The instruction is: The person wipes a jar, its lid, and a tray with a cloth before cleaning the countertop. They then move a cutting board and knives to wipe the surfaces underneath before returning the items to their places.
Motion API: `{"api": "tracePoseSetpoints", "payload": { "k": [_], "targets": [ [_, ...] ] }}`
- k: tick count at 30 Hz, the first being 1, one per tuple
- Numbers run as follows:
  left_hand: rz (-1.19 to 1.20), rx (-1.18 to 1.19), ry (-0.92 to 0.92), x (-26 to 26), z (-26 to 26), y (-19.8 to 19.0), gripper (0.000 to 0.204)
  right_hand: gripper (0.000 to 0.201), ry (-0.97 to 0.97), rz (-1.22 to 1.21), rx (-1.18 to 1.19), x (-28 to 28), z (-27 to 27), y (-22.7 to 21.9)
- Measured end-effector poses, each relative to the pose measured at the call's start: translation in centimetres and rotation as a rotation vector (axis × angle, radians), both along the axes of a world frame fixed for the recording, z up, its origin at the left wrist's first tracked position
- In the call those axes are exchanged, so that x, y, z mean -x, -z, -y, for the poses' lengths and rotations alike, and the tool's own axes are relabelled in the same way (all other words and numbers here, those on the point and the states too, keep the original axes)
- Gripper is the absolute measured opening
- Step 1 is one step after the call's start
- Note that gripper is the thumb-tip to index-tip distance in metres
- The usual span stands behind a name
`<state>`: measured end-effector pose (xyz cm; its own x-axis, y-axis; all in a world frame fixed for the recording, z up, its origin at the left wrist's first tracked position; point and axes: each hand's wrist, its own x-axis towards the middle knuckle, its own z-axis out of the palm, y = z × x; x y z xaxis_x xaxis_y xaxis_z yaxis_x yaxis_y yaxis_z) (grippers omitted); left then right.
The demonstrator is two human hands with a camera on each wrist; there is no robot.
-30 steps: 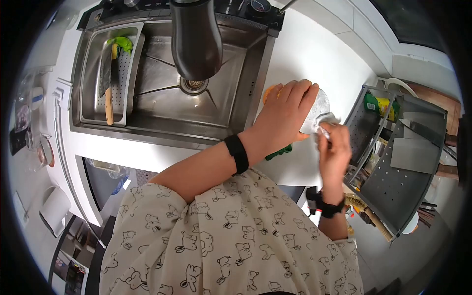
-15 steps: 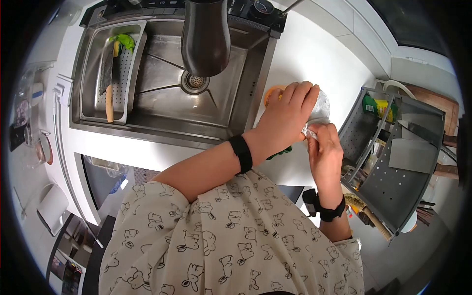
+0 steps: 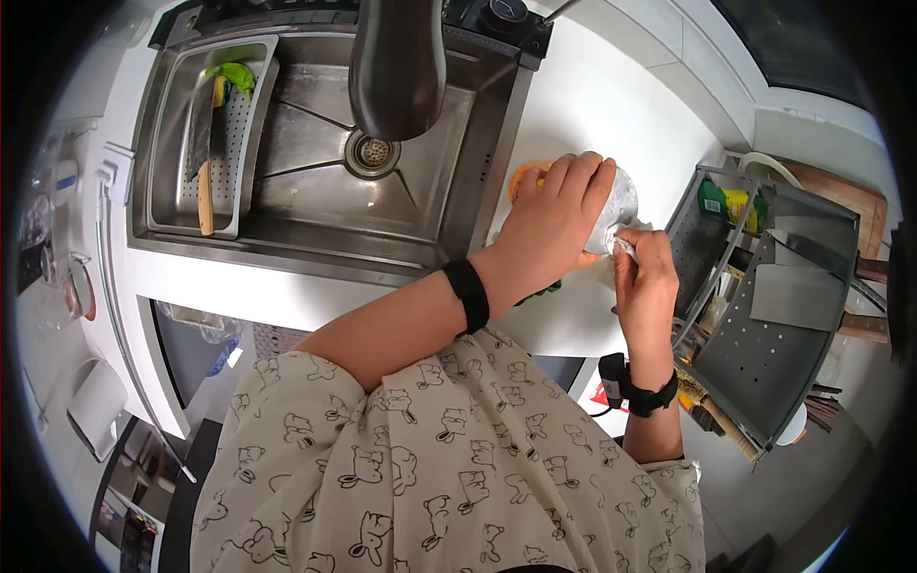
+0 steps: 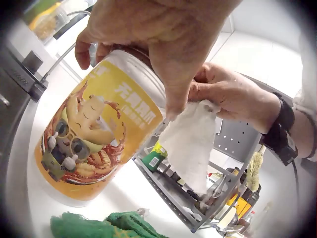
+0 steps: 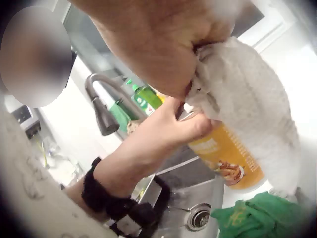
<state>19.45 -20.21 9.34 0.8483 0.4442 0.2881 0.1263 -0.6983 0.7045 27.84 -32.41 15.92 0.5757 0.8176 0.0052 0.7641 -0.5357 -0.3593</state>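
Note:
My left hand [image 3: 549, 220] grips the top end of a plastic tub [image 4: 86, 134] with a yellow-orange cartoon label, its fingers spread over the lid. The tub leans to one side over the white counter in the left wrist view. Close by on the right, my right hand [image 3: 650, 282] pinches a crumpled white paper towel [image 3: 621, 246] at the tub's upper rim. The towel [image 5: 247, 94] hangs down from the fingers beside the tub in the right wrist view. A green cloth [image 4: 99, 227] lies on the counter near the tub's base, partly hidden by the left arm in the head view.
To the left is a steel sink [image 3: 382, 205] under a dark faucet [image 3: 396, 76]. A perforated tray [image 3: 258, 143] in it holds a knife [image 3: 203, 181] and green pepper-like piece [image 3: 234, 76]. A grey rack [image 3: 774, 353] with knives stands at the right.
My right hand moved left with the paper towel to the tub's rim, then slid back slightly right and up along it. My left hand stays on the tub.

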Motion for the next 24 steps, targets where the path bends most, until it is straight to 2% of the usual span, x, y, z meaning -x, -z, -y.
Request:
{"api": "tracePoseSetpoints", "payload": {
  "k": [3, 4, 7, 11, 14, 16, 17, 19, 23, 24],
  "targets": [
    [-0.022, -0.026, -0.002, 0.0, -0.1, -0.2, 0.088, 0.022, 0.002, 0.023, -0.014, 1.2, -0.2, 0.3],
    [-0.036, -0.055, -0.005, 0.0, -0.2, -0.2, 0.088, 0.022, -0.076, 0.027, -0.029, 1.8, -0.4, 0.4],
    [-0.006, -0.024, -0.011, -0.1, 0.0, 0.0, 0.089, 0.021, -0.032, -0.063, -0.011, 1.4, -0.1, 0.0],
    [-0.019, -0.015, -0.005, 0.1, -0.2, -0.2, 0.088, 0.021, 0.015, 0.093, -0.031, -0.3, 0.1, 0.5],
    [0.004, -0.031, -0.006, -0.2, 0.0, 0.4, 0.088, 0.020, -0.030, 0.020, -0.056, 1.5, 0.1, 0.8],
    [0.001, -0.176, -0.081, -0.5, 0.2, 0.8, 0.087, 0.020, 0.020, -0.070, -0.016, 2.5, -0.1, 0.4],
    [0.001, -0.172, -0.078, -0.5, 0.4, 0.9, 0.087, 0.019, 0.013, -0.085, -0.031, 2.0, 0.0, 0.4],
    [0.001, -0.004, -0.004, 0.0, 0.0, -0.1, 0.085, 0.020, 0.016, 0.035, -0.031, 0.4, 0.2, 0.5],
    [0.008, 0.000, 0.009, 0.0, 0.0, 0.2, 0.085, 0.020, 0.052, 0.039, -0.017, 0.3, 0.0, 0.7],
    [0.013, -0.040, -0.016, -0.2, 0.1, 0.3, 0.085, 0.020, 0.000, 0.051, -0.017, 0.9, 0.0, 0.8]
  ]
}}
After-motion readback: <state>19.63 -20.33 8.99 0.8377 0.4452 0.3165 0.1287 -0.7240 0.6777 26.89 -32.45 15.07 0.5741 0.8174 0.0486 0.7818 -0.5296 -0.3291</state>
